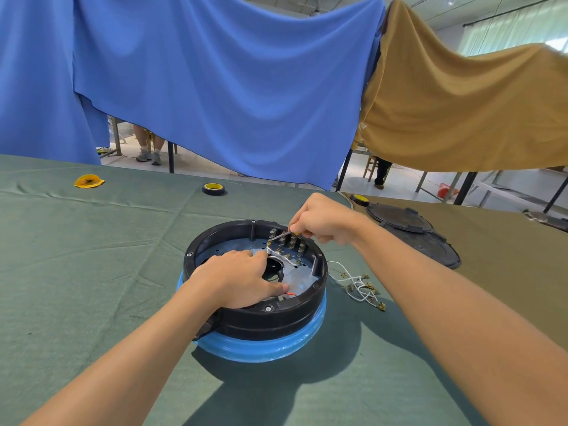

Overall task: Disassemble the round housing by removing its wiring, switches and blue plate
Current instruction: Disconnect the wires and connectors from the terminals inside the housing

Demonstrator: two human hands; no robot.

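The round black housing (261, 315) with a blue base stands on the green cloth in front of me. Inside lie a pale blue plate (296, 281), a row of black switches (290, 241) with brass terminals, and white wires (284, 258). My left hand (236, 278) rests inside the housing, its fingers lying on the plate near the centre hole. My right hand (322, 221) hovers over the far rim and pinches a white wire end above the switches. A short red wire (290, 294) shows beside my left fingers.
A bundle of removed white wires (359, 285) with brass connectors lies on the cloth right of the housing. A black round cover (412, 232) sits at the right. A tape roll (213, 189) and a yellow object (88, 181) lie farther back. Blue and tan cloths hang behind.
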